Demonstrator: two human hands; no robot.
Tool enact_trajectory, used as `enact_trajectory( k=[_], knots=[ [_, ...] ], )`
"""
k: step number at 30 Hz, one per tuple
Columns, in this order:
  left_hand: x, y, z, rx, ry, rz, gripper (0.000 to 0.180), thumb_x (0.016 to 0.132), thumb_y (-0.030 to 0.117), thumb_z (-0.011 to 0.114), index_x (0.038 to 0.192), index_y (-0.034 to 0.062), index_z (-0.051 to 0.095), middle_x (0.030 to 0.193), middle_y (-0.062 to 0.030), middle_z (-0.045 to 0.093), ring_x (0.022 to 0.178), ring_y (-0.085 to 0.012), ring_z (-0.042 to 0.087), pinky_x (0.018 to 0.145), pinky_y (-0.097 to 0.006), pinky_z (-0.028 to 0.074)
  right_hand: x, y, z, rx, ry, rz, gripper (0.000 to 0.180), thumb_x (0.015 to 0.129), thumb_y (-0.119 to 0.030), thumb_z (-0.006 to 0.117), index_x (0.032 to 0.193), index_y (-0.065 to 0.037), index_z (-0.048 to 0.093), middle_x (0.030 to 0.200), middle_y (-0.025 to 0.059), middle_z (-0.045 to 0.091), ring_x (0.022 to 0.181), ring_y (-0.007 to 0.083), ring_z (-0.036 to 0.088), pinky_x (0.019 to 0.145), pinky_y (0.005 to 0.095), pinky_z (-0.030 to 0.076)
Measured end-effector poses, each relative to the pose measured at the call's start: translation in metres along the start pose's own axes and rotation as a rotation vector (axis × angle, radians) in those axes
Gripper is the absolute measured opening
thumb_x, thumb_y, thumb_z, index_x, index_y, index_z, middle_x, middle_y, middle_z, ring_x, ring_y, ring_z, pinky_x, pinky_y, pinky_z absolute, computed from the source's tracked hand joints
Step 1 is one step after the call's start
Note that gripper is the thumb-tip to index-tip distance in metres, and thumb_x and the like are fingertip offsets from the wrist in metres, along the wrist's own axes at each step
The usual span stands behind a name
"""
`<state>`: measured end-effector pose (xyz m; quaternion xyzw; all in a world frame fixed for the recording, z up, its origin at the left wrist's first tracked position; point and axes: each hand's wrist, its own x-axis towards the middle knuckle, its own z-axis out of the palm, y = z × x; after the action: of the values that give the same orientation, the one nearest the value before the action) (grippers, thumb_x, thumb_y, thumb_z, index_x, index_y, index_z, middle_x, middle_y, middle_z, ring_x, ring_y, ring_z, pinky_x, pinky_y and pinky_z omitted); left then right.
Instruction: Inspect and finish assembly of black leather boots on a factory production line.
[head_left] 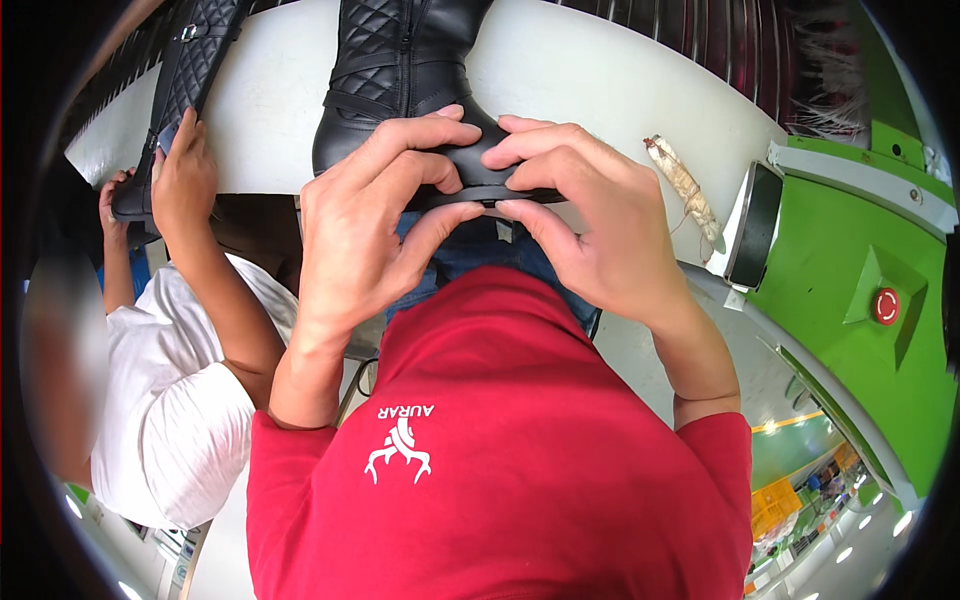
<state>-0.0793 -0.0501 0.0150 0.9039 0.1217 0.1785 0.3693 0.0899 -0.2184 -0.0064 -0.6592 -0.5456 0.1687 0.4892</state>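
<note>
A tall black boot [400, 90], with quilted panels, straps and a zipper, is on the white worktable in front of me, its shaft pointing away. My left hand [375, 205] grips the sole edge of its foot part, thumb below and fingers on the upper. From the other side my right hand [595, 205] pinches the same edge, its thumb tip close to the left thumb. The dark sole rim [487, 193] shows between my fingers. What lies under the fingertips is hidden.
At left, a co-worker's hand [185, 180] holds another quilted black boot [195, 75]. A wrapped, stick-like tool [685, 190] lies right on the white table [590, 75]. Beyond it are a dark rectangular device [755, 225] and a green machine [840, 260] with a red button [886, 306].
</note>
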Motion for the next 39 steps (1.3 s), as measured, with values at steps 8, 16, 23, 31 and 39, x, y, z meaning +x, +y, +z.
enact_trajectory(
  k=[8,16,23,31,39],
  knots=[
    [0.004,-0.002,-0.003,-0.131,-0.018,-0.094,0.024,0.079,-0.002,0.094,0.095,-0.0038,0.076,0.121,-0.0157,0.083,0.128,-0.0332,0.078,0.093,-0.035,0.067,0.014,0.024,-0.022,0.332,-0.129,0.188,0.034,0.078,0.002,0.097,0.099,-0.003,0.071,0.113,0.0093,0.081,0.118,0.0274,0.080,0.103,0.0385,0.064],
    [-0.008,-0.006,0.005,-0.146,0.031,-0.064,0.020,0.076,-0.003,0.095,0.091,-0.0043,0.081,0.121,-0.0184,0.085,0.125,-0.0349,0.079,0.110,-0.044,0.062,0.006,0.028,-0.012,0.377,-0.058,0.273,0.044,0.077,-0.008,0.102,0.116,-0.002,0.081,0.117,0.0105,0.080,0.113,0.0211,0.079,0.104,0.0346,0.062],
    [-0.014,-0.005,0.008,-0.054,0.038,-0.024,0.022,0.076,-0.001,0.096,0.090,-0.0037,0.080,0.125,-0.0199,0.083,0.129,-0.0371,0.077,0.113,-0.045,0.061,-0.004,0.039,-0.003,0.327,-0.004,0.201,0.048,0.075,-0.013,0.105,0.116,-0.004,0.081,0.120,0.0114,0.081,0.114,0.0236,0.079,0.101,0.0355,0.062],
    [-0.017,-0.010,0.006,-0.034,0.066,0.035,0.021,0.075,0.002,0.097,0.087,0.0012,0.080,0.124,-0.0175,0.084,0.129,-0.0366,0.077,0.101,-0.040,0.064,-0.028,0.048,0.012,0.511,0.088,0.150,0.054,0.078,-0.013,0.103,0.127,-0.004,0.081,0.136,0.0161,0.079,0.124,0.0262,0.076,0.106,0.0372,0.060],
    [-0.015,-0.014,0.002,-0.093,0.036,-0.018,0.021,0.071,0.002,0.098,0.082,0.0004,0.080,0.121,-0.0197,0.084,0.128,-0.0372,0.078,0.102,-0.040,0.065,-0.021,0.041,0.007,0.595,0.043,0.260,0.051,0.080,-0.009,0.101,0.126,-0.002,0.081,0.133,0.0182,0.079,0.122,0.0252,0.077,0.103,0.0363,0.060]
  ],
)
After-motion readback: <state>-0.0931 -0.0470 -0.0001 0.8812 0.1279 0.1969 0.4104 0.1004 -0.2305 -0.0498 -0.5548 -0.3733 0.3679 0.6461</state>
